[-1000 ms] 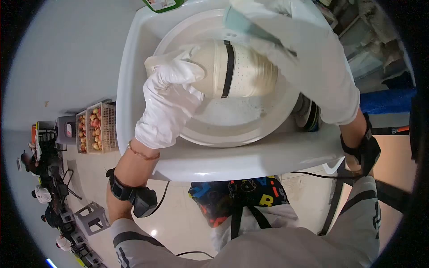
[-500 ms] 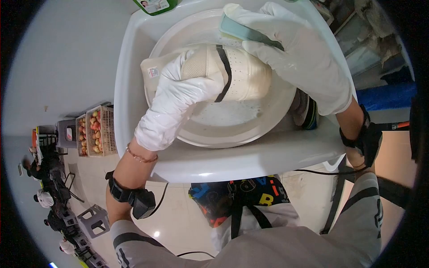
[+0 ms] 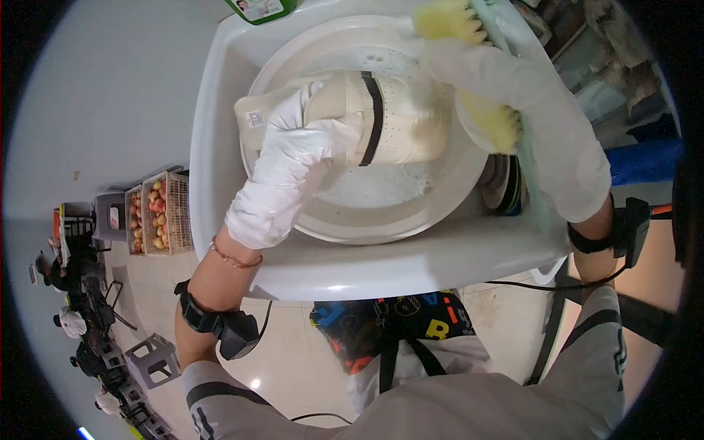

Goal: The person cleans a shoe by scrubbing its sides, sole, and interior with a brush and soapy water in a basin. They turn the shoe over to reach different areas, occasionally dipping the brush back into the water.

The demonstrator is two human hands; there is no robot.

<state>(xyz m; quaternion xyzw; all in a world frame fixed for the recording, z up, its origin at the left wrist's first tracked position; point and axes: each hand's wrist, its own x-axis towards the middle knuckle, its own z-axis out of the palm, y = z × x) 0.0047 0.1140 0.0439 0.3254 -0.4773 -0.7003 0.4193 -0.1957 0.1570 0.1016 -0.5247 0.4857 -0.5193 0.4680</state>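
Observation:
My left hand (image 3: 293,150), in a loose white glove, presses on a cream shoe (image 3: 411,121) with a perforated rounded end and a black band across it. The fingers wrap into its mesh middle, and some are hidden. The shoe lies on its side over a white basin (image 3: 271,81) with some suds in it. My right hand (image 3: 513,88), gloved too and blurred, grips a scrub brush (image 3: 449,22) with yellow bristles and a pale green back. The bristles face the shoe from the right, seemingly apart from it.
The basin sits in a white sink (image 3: 213,132). A green bottle (image 3: 260,9) stands at its far left corner, and dark striped footwear (image 3: 504,183) leans inside on the right. Crates of fruit (image 3: 165,213), a grey stool (image 3: 152,361) and several people (image 3: 73,323) are at the left.
My right hand has moved right with the brush and turned it, so the yellow bristles now show instead of the green back. My left hand and the shoe have barely shifted.

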